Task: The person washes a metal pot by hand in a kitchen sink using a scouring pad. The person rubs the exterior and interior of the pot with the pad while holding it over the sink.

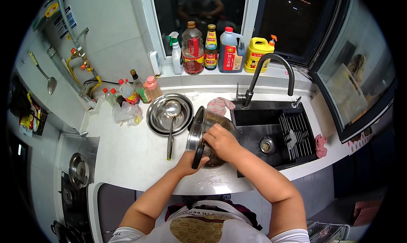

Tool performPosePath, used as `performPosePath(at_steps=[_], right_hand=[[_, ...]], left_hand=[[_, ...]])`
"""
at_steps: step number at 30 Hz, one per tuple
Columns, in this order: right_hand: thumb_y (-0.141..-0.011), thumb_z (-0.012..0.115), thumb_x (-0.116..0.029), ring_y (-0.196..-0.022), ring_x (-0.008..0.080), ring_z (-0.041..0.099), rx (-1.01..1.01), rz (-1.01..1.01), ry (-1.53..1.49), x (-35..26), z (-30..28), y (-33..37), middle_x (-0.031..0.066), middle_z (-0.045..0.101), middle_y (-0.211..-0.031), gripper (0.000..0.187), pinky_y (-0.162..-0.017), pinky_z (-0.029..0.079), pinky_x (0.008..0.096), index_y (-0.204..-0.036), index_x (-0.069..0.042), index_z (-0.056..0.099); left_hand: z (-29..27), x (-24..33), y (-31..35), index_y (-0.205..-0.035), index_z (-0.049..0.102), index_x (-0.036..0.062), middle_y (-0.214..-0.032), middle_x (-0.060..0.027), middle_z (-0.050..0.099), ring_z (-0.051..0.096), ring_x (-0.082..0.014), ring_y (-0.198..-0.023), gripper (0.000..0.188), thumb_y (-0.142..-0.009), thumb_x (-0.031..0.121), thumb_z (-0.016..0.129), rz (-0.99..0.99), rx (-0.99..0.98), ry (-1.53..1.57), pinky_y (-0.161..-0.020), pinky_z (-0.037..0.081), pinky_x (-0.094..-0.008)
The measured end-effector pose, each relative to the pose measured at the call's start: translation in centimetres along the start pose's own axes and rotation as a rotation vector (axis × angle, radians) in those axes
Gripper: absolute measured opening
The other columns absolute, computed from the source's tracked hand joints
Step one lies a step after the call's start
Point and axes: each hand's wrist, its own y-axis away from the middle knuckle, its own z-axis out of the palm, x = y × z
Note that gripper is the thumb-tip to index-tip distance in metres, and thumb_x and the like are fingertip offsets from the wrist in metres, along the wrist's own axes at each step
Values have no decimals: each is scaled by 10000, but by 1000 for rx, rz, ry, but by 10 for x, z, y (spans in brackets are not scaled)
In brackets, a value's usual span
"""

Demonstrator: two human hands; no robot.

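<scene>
While the deep, round stainless-steel pot tilts on its side above the white countertop, just left of the black rectangular sink, we grasp it near its curved black handle with our left hand. Our right hand lays its bent fingers against the pot's brownish wall; whether they also hold something, we cannot tell, since the knuckles hide it. Beyond the pot we see a crumpled pink-and-white cloth, and left of the pot a long-handled steel ladle resting in a round, shiny metal bowl.
</scene>
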Motion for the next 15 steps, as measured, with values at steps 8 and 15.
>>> performPosePath(at_steps=[8, 15], right_hand=[[-740, 712, -79, -955, 291, 550, 180, 313, -173, 6, 8, 16, 96, 598, -995, 187, -828, 474, 364, -923, -65, 675], [-805, 686, -91, -1074, 336, 516, 222, 545, -81, -16, 5, 51, 125, 569, -1127, 241, -906, 441, 395, -1046, -111, 682]], left_hand=[[0, 3, 3, -810, 629, 28, -637, -152, 610, 611, -320, -573, 314, -853, 334, 688, -99, -8, -27, -564, 478, -376], [21, 10, 21, -958, 616, 25, -705, -128, 649, 653, -277, -637, 306, -837, 284, 725, -21, 387, 13, -597, 507, -322]])
